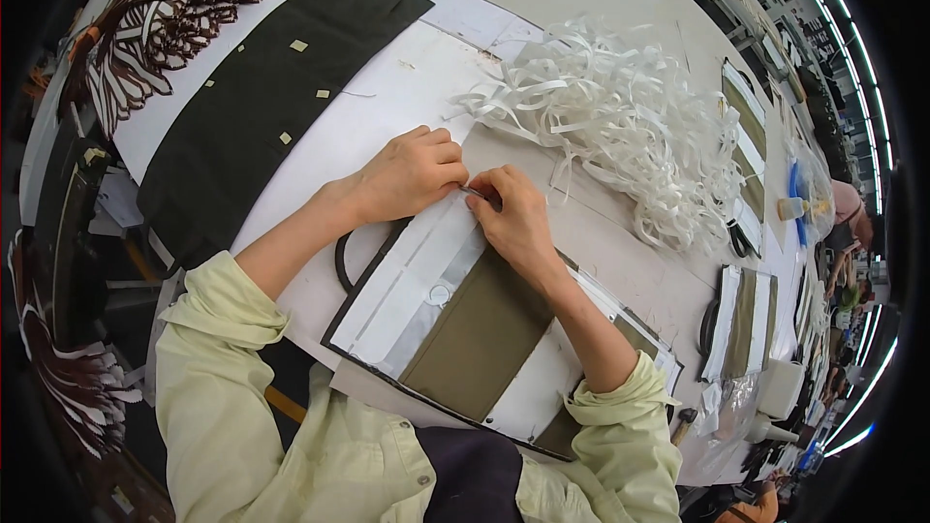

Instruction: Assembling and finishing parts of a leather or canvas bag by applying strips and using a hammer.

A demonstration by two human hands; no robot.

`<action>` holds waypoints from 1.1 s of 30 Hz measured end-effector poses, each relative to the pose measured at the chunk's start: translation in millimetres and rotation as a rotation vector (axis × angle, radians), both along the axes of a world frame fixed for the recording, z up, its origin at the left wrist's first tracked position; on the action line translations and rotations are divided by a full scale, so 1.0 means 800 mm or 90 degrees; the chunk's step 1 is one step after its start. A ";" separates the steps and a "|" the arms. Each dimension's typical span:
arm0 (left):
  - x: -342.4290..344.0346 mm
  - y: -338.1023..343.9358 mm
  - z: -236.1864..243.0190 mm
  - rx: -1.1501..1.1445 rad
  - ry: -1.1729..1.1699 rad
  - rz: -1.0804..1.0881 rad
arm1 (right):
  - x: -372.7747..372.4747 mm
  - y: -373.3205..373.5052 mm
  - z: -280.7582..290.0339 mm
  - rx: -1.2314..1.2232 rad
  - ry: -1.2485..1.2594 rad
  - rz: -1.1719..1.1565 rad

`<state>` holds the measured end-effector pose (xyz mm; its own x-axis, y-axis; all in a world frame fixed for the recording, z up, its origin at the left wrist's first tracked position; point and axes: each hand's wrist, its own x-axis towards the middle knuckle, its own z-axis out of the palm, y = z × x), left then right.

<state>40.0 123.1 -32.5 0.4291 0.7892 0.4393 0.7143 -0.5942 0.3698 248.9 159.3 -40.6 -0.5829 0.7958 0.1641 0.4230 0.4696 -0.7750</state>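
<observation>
My left hand (418,167) and my right hand (509,215) meet at the top edge of a bag piece (475,329) with white and olive panels and a dark border. Their fingers pinch a small dark bit (466,189) there, too small to make out. A round white disc (438,295) lies on the piece's white panel, and a black loop handle (343,261) sticks out at its left.
A dark green bag piece (247,126) with small pale tabs lies left. A white ribbon pile (620,126) is beyond my hands. Brown-white straps (150,24) are at upper left, more panels (746,320) at right. Other people (851,213) are at far right.
</observation>
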 end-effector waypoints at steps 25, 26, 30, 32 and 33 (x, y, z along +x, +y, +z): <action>-0.007 -0.026 0.002 0.054 0.103 -0.021 | 0.009 -0.009 -0.018 0.228 0.080 0.050; -0.008 -0.032 0.001 0.052 0.104 -0.020 | 0.009 -0.009 -0.018 0.226 0.081 0.050; -0.009 -0.044 -0.002 0.008 0.019 0.047 | 0.010 -0.009 -0.019 0.236 0.071 0.050; -0.007 -0.045 0.001 -0.004 -0.009 0.055 | 0.010 -0.009 -0.017 0.239 0.068 0.049; -0.004 -0.045 0.004 -0.023 -0.011 0.075 | 0.011 -0.008 -0.016 0.237 0.058 0.051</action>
